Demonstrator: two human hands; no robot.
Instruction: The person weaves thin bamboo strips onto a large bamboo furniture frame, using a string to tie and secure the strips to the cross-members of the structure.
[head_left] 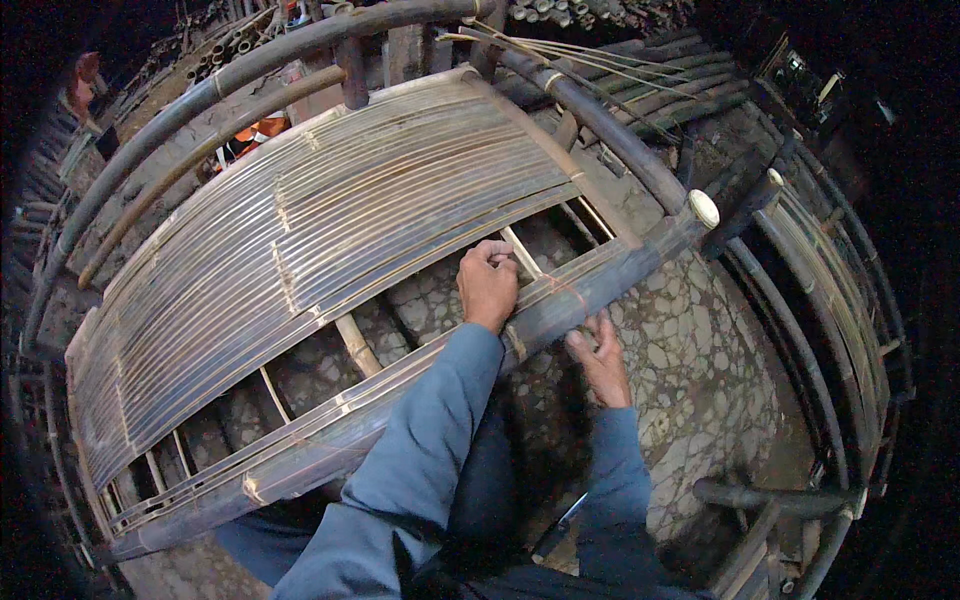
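Frame: a bamboo frame (640, 268) slants across the view before the person, its near pole running from lower left to upper right.
Slats: thin split slats (350, 195) lie side by side over most of it, up and away from the left fingers; a narrower band of them runs along the near pole.
Gap: between these two sets, cross-bars (357, 345) show, with the stone floor (690, 345) beneath.
Left hand: the left hand (488, 287) is above the gap, fingers curled in and close together, just beside a pale strip (523, 252) to their right; whether they grip anything, I cannot tell.
Right hand: the right hand (602, 362) is on the near side of the pole, fingertips up close to its lower edge, thumb and fingers a little apart; contact or a hold cannot be made out.
String: a thin reddish string (572, 291) crosses the pole, right of the left fingers and just above the right ones.
Behind: dark poles (680, 95) lie stacked beyond the far right corner.
Right side: another slatted frame (835, 285) stands well apart from both hands.
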